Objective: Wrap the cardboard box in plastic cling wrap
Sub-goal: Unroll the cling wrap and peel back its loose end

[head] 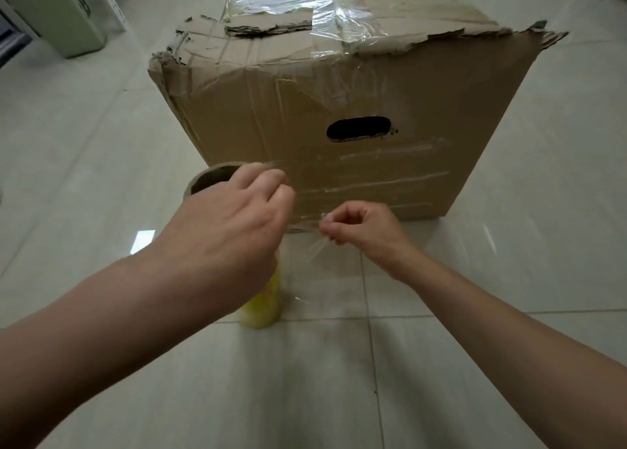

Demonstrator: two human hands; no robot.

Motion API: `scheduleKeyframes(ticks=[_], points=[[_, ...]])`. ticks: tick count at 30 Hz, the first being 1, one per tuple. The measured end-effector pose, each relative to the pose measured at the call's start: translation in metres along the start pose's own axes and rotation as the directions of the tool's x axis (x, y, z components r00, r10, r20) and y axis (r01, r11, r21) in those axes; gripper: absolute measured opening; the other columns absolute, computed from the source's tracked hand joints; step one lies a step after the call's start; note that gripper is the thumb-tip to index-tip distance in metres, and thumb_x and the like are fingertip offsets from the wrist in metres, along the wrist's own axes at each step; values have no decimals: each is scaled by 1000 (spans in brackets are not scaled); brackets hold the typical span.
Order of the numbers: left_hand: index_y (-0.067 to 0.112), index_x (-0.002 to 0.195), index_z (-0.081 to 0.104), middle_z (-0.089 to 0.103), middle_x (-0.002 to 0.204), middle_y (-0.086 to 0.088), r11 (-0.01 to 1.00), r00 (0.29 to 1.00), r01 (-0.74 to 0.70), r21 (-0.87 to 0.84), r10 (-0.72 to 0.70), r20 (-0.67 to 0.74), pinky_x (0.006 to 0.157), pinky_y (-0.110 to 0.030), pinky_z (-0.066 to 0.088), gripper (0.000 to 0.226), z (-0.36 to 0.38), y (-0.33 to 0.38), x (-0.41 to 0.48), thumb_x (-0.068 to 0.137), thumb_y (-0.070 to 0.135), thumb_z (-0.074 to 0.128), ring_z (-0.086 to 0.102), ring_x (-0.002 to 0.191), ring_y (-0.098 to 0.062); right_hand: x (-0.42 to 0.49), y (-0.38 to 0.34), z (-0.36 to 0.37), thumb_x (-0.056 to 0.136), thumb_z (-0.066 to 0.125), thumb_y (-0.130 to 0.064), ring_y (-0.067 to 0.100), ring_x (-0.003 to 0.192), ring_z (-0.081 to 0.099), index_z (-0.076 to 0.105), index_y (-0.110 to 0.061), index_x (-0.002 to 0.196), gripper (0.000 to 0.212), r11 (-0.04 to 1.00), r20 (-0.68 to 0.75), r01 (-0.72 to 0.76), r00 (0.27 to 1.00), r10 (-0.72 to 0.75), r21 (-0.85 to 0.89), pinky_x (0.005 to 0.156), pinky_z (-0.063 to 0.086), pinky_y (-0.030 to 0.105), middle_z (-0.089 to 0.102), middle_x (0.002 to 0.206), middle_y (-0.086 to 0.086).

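Cardboard box: stands on the tiled floor in the middle of the view, just beyond both hands; its top edges are torn and ragged.
Handle cutout: 1 dark oval slot in the box face that is turned toward the camera.
Box top: strips of shiny clear film lie crumpled across it and hang a little over the near edge.
Box front: faint clear streaks run across its lower half, under the cutout.
Cling wrap roll: stands upright on the floor just in front of the box's lower left corner; its lower part looks yellowish, and its open brown cardboard core shows at the top.
Loose film sheet: a thin clear sheet reaches from the roll's right side toward the right hand, low in front of the box.
Left hand: over the top of the roll, covering most of it, fingers curled and bunched beside the core's rim; I cannot tell whether they grip the roll, the film or nothing.
Right hand: clenched into a pinch, fingertips holding the edge of the film sheet, close to the box's bottom edge.
Green bin: far left on the floor, well apart from the box.
White shelf frame: just beside the bin.
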State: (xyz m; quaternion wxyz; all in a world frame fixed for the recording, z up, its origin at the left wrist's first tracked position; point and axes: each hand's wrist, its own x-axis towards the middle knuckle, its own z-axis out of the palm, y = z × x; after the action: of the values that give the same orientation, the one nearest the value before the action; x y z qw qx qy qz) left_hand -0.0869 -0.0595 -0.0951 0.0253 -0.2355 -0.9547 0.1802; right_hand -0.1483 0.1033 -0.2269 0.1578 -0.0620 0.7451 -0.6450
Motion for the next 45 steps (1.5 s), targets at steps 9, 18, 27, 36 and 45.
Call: scheduleKeyframes(ticks=[9,18,27,36,45], points=[[25,113,50,62,98,8,998,958,50,-25,-41,284,67,-28,40,43,21,-4,51,85,58,53,59,87,-15,3,-17,1,78,75,-18,6,73,64,64,-24,71,14,956,36,154,988,-150,-248,73,56,26,68,75,-7],[29,87,67,65,70,9,991,954,118,-62,-96,285,52,-25,40,20,24,-6,61,90,45,54,62,71,-13,2,-8,6,77,71,-2,3,66,66,67,-9,75,8,972,-9,100,995,-101,214,62,49,13,69,68,-5],[27,84,57,67,84,12,983,962,140,-117,-107,252,57,-28,44,22,32,-26,40,96,32,39,61,78,-11,9,-6,27,92,57,-10,12,55,61,58,-14,86,7,949,134,22,989,-68,316,55,49,21,69,79,6],[31,82,55,66,75,21,971,973,153,-185,-114,203,50,-21,34,18,33,-29,33,96,29,44,57,72,0,10,20,51,85,68,-19,6,82,56,56,-19,118,35,985,411,-162,895,173,-61,72,48,20,55,116,-9],[36,91,56,62,73,26,934,958,235,-268,-176,225,57,-22,41,20,33,-50,13,98,41,37,50,67,7,7,47,52,87,65,-27,11,108,52,46,-31,125,43,972,359,-163,909,214,-166,94,47,33,48,127,-5]])
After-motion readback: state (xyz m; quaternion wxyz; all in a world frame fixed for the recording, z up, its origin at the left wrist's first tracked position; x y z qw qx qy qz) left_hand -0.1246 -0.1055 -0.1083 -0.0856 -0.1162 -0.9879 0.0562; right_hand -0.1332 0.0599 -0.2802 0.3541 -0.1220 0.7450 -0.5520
